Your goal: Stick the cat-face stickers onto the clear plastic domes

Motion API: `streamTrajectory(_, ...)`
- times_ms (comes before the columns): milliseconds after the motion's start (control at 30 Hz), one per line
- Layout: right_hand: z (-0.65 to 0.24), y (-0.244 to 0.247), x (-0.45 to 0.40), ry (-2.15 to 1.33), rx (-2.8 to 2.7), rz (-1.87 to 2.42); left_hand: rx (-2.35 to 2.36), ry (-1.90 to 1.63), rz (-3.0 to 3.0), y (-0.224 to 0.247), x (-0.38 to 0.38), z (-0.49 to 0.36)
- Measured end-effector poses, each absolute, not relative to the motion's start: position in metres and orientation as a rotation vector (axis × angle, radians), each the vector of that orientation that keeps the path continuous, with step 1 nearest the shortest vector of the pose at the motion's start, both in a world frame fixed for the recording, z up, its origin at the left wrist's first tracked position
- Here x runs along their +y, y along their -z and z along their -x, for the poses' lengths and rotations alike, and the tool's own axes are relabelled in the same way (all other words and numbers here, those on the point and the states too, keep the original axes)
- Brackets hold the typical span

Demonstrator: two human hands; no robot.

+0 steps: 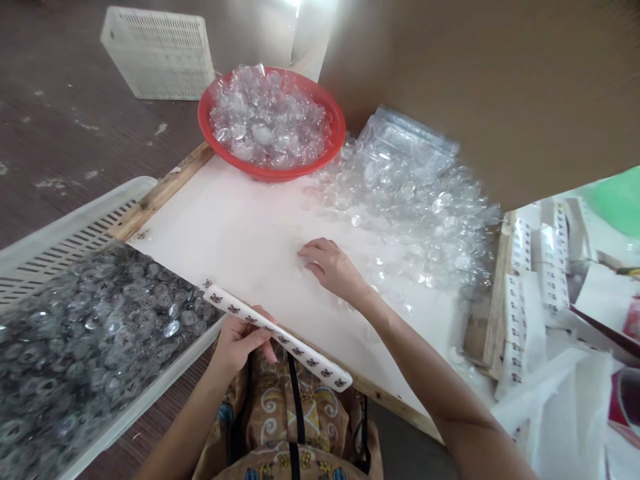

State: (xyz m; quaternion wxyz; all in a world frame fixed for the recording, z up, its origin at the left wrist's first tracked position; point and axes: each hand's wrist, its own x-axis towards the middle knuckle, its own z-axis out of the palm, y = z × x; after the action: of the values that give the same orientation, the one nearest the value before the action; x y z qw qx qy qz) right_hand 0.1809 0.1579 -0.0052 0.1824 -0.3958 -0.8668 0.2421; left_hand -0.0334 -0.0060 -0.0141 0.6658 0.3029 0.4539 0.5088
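Note:
My left hand [250,337] holds a long white strip [297,351] printed with a row of small dark butterfly-like pictures. The strip slants along the near edge of the white board [225,213], thumb on top and fingers underneath. Over the middle of the board is my right hand [327,263], its fingers bent and bunched near the surface; whether something small is between the fingertips is too small to tell. Clear round plastic pieces [440,207] lie heaped to the right of it, with a clear plastic bag [405,137] among them.
A red basin [335,150] of clear pieces stands at the board's far edge. On the left, a white crate [107,437] holds many clear pieces with dark prints. Another white crate [165,57] is behind. More printed strips [515,320] lie at right.

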Motion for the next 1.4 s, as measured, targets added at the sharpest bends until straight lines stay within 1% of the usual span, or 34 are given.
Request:
streamTrajectory(200, -0.183, 0.006, 0.158, -0.673, -2.337, 1.111, 1.061, -1.144, -0.719, 0.017, -0.006, 0.033)
streamTrajectory(367, -0.182, -0.006, 0.155, -0.859, -2.152, 1.185, 1.062, -1.164, -0.722, 0.019, -0.006, 0.033)
streamTrajectory(500, -0.182, -0.005, 0.163, -0.967, -2.067, 1.254, 1.044, -1.186, -0.716, 0.016, -0.005, 0.032)
streamTrajectory(700, -0.186, 0.0, 0.174, -0.841, -2.082, 1.353, 1.007, -1.17, -0.712, 0.015, -0.004, 0.033)
streamTrajectory(933, -0.173, -0.001, 0.161, -0.718, -2.309, 1.121, 1.027, -1.151, -0.719, 0.014, -0.005, 0.034)
streamTrajectory(1067, -0.163, 0.004, 0.163, -0.66, -2.413, 1.188, 0.99, -1.154, -0.716, 0.014, -0.004, 0.034)
streamTrajectory(1267, -0.163, -0.002, 0.163, -0.629, -2.393, 1.27, 0.972, -1.175, -0.716, 0.017, -0.005, 0.033)
streamTrajectory(1400, -0.167, -0.006, 0.156, -0.685, -2.49, 1.117, 0.96, -1.171, -0.714, 0.018, -0.004, 0.033)
